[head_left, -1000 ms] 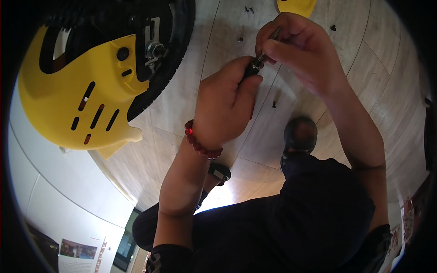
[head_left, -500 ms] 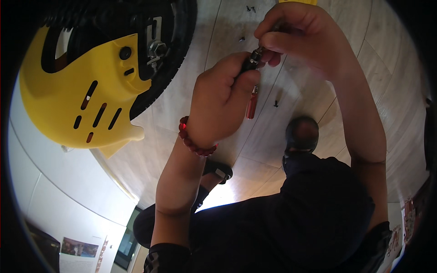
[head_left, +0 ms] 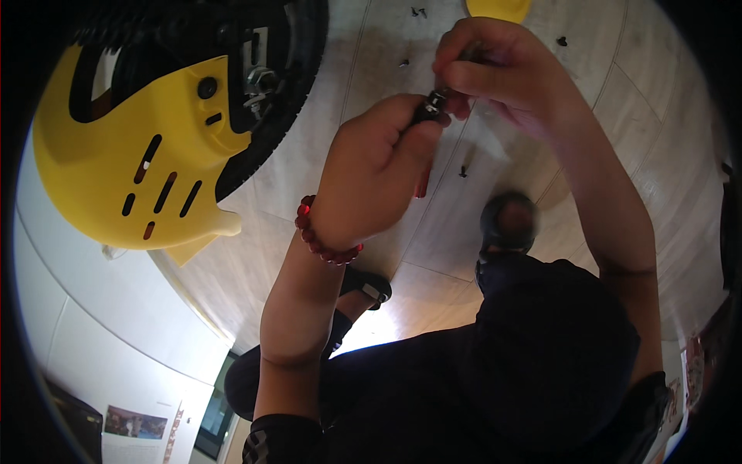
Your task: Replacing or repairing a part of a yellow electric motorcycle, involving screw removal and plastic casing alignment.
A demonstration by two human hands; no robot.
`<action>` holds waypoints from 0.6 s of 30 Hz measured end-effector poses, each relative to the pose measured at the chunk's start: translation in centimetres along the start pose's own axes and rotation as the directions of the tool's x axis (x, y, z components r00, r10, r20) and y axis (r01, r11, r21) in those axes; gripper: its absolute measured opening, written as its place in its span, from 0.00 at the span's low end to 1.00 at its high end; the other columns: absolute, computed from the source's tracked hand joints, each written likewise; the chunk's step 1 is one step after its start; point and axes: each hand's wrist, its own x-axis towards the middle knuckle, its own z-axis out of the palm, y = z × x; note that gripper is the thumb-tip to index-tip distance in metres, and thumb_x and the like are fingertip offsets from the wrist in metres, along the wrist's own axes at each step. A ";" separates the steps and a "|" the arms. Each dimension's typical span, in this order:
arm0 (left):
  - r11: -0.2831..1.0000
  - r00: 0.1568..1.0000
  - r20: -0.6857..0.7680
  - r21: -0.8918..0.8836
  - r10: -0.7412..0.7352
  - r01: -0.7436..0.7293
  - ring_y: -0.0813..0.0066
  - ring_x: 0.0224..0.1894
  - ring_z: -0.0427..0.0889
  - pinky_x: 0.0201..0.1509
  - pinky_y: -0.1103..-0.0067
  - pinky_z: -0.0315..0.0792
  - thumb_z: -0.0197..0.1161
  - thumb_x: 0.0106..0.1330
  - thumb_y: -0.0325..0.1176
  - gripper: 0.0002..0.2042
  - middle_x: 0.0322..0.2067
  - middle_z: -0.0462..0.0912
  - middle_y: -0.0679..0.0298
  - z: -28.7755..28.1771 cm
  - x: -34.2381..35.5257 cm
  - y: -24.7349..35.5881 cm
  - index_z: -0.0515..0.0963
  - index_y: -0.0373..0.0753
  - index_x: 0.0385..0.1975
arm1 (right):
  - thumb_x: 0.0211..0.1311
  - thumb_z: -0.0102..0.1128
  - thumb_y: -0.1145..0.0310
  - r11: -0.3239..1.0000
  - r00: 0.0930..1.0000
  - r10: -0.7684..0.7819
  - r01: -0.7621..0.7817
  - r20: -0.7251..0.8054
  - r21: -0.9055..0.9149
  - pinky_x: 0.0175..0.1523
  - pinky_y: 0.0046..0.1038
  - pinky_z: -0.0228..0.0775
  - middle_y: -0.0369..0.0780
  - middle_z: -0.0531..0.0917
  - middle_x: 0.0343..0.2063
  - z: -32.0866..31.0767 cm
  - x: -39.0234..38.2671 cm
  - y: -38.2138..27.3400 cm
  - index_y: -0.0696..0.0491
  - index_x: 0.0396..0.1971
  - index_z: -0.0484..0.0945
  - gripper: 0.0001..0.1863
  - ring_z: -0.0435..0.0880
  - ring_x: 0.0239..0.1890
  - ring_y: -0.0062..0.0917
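My left hand (head_left: 379, 166), with a red bead bracelet at its wrist, is closed around a dark cylindrical tool with a shiny metal collar (head_left: 434, 102). The rest of that tool is hidden in the fist. Below the same fist a red, handle-like piece (head_left: 421, 184) pokes out; its kind does not show. My right hand (head_left: 502, 73) is closed in a pinch just beyond the collar, its fingertips meeting the tool's end. A dark bit of something shows between thumb and forefinger, too hidden to name.
A yellow plastic cover (head_left: 97, 182) with slots stands at left beside a black-tyred wheel (head_left: 305, 69) with an axle nut (head_left: 263, 80). Small dark screws (head_left: 463, 171) lie scattered on the wood-look floor (head_left: 440, 240). Another yellow piece (head_left: 498, 9) is at the top edge.
Both hands stay together at the tool's end, the right slightly lower in view. Less of the red piece shows below the left fist. The whole view has shifted a little.
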 end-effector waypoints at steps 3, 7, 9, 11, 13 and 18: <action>0.989 0.997 0.014 -0.124 -0.079 0.081 0.85 0.16 0.69 0.20 0.85 0.64 0.47 0.67 0.27 0.08 0.17 0.73 0.67 0.8 0.4 -0.6 0.73 0.31 0.37 | 0.58 0.60 0.70 0.996 0.995 0.086 -0.087 -0.046 -0.026 0.31 0.22 0.71 0.37 0.78 0.26 0.7 0.1 0.6 0.58 0.35 0.76 0.09 0.77 0.25 0.20; 0.932 0.984 0.026 -0.317 -0.174 0.173 0.85 0.20 0.70 0.23 0.86 0.64 0.45 0.69 0.30 0.10 0.21 0.73 0.67 1.8 1.6 -2.5 0.72 0.31 0.40 | 0.60 0.59 0.67 0.992 0.985 0.088 -0.101 -0.151 -0.078 0.41 0.23 0.69 0.36 0.78 0.31 0.6 -0.8 2.3 0.61 0.47 0.73 0.18 0.76 0.32 0.19; 0.879 0.987 -0.013 -0.456 -0.161 0.138 0.82 0.24 0.71 0.29 0.83 0.66 0.46 0.70 0.33 0.10 0.24 0.73 0.67 3.0 2.0 -3.8 0.71 0.33 0.39 | 0.61 0.58 0.67 0.982 0.975 0.130 -0.152 -0.179 -0.116 0.45 0.23 0.68 0.36 0.77 0.35 0.3 -2.3 3.5 0.60 0.52 0.68 0.22 0.75 0.35 0.19; 0.809 0.986 -0.063 -0.582 -0.154 0.089 0.78 0.28 0.72 0.34 0.80 0.67 0.46 0.71 0.37 0.11 0.27 0.73 0.66 4.4 2.8 -5.0 0.69 0.35 0.39 | 0.61 0.57 0.68 0.968 0.966 0.168 -0.200 -0.198 -0.154 0.48 0.24 0.67 0.36 0.76 0.39 0.4 -3.9 4.2 0.60 0.57 0.64 0.26 0.74 0.39 0.20; 0.605 0.998 -0.039 -0.796 -0.054 0.002 0.76 0.39 0.73 0.45 0.75 0.68 0.47 0.71 0.37 0.11 0.34 0.74 0.64 6.1 3.4 -6.1 0.70 0.35 0.40 | 0.60 0.57 0.67 0.931 0.963 0.116 -0.191 -0.243 -0.312 0.51 0.26 0.67 0.40 0.75 0.44 1.0 -6.1 4.5 0.53 0.61 0.60 0.29 0.73 0.45 0.25; 0.449 0.996 0.035 -0.891 -0.076 0.065 0.76 0.41 0.73 0.48 0.75 0.68 0.46 0.71 0.34 0.14 0.38 0.75 0.66 9.7 3.7 -8.2 0.70 0.37 0.51 | 0.61 0.53 0.73 0.806 0.924 0.063 -0.270 -0.377 -0.526 0.51 0.25 0.66 0.38 0.71 0.49 0.9 -8.7 5.6 0.54 0.62 0.58 0.28 0.71 0.48 0.21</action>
